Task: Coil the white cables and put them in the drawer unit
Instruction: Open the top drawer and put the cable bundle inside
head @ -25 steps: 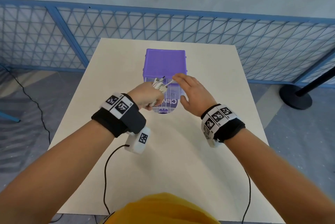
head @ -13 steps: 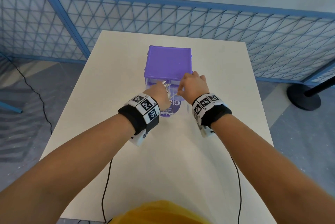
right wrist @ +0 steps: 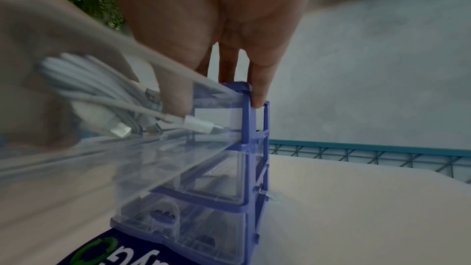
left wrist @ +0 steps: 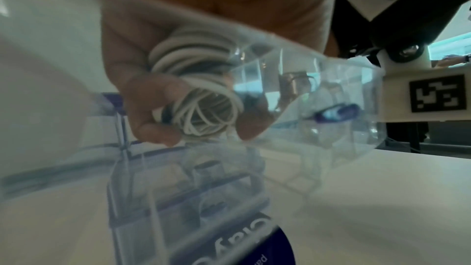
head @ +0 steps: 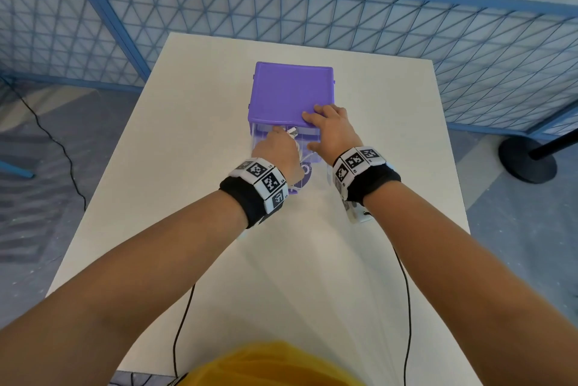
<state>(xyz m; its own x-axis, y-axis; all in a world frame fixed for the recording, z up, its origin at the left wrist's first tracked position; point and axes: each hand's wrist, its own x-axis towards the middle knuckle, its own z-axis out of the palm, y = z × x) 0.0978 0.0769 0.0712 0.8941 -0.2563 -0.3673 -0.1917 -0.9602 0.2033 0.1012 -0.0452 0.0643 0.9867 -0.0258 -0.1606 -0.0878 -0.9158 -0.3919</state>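
- Inside the pulled-out top drawer (head: pixel 308 148) of the drawer unit (head: pixel 292 91): left hand (head: pixel 278 151) grips the white cables (left wrist: pixel 198 96) as a coiled bundle, fingers (left wrist: pixel 153 96) curled round the loops.
- Left wrist view: bundle and fingers seen through the clear drawer front; coil sits in the fist, loops stacked, several turns.
- Right wrist view: cable plugs (right wrist: pixel 201 125) stick out past the left hand toward the unit's frame, down within the clear drawer walls. Can't tell if the coil touches the drawer floor.
- Right hand (head: pixel 331 132) sits just right of the gripped coil, holding nothing: fingers straight, flat on the purple lid at its near right corner, fingertips (right wrist: pixel 258 96) at the frame's top edge; thumb lower, beside the drawer.
- Unit stands on the white table (head: pixel 391 166), just ahead of both wrists; lower drawers closed, clear-fronted.
- Wrist bands with black-and-white markers on both arms; thin black wires run back along the table toward the body.
- Blue mesh fence (head: pixel 438 41) beyond the table's far edge.
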